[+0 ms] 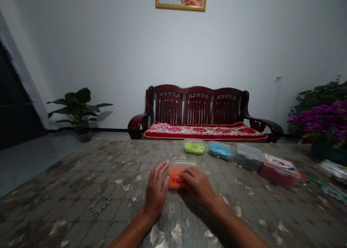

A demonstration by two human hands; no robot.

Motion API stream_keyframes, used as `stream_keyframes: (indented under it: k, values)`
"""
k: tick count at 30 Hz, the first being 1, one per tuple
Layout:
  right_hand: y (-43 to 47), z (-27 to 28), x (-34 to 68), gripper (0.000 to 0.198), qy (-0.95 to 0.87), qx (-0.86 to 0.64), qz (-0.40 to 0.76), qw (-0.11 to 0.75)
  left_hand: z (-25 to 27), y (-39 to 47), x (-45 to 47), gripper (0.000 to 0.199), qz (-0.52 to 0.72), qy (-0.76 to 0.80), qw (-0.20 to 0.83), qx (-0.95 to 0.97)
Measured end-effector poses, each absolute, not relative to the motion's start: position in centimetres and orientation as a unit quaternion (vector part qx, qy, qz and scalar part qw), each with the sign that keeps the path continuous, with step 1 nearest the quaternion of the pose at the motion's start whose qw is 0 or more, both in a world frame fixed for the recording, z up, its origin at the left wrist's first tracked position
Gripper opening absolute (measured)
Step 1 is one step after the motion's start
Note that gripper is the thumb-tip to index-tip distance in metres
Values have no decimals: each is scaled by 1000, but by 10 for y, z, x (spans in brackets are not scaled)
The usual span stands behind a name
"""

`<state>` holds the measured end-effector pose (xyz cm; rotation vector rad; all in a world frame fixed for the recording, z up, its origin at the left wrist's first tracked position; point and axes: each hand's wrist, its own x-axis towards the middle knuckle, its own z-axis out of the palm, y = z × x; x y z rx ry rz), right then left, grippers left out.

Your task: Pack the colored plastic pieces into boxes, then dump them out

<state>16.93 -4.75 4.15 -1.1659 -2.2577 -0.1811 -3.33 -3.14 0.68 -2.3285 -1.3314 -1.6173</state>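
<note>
Two bare arms (pixel 138 224) reach over the table (pixel 124 208) to a clear box (pixel 176 186) of orange bits (pixel 175 173). The left hand (pixel 157 185) rests loosely by its left side; whether the right hand's (pixel 199 183) bent fingers pinch anything, I can't tell. Probably light and bendy: hold both sides.

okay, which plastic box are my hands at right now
The orange box, with your left hand at its left side and your right hand over it. The green box, blue box, grey box and red box sit farther off, untouched.
</note>
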Motion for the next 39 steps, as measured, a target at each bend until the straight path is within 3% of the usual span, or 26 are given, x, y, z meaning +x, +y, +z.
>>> stream_keyframes:
  k: [7, 10, 14, 18, 29, 34, 39]
  values:
    - [-45, 40, 162, 26, -859, -384, 8, 338, -2, -11, -33, 37, -386, -418, 6, -822]
    - [-38, 49, 173, 31, -819, -440, 16, 369, -2, -10, -31, 36, -384, -420, 25, -822]
    - [-23, 52, 182, 49, -783, -554, -40, 282, -1, -13, -29, 34, -391, -422, 52, -816]
    - [-17, 48, 181, 58, -803, -571, -4, 171, 3, -18, -27, 31, -384, -434, 59, -813]
    - [-15, 50, 182, 56, -820, -553, 7, 147, 51, -18, -4, 41, -218, -510, 59, -830]
    - [-13, 46, 186, 55, -826, -541, 16, 155, 37, -2, 16, 45, -198, -515, 9, -834]
    - [-12, 40, 184, 51, -816, -550, 15, 179, 25, 3, 14, 46, -202, -512, 26, -835]
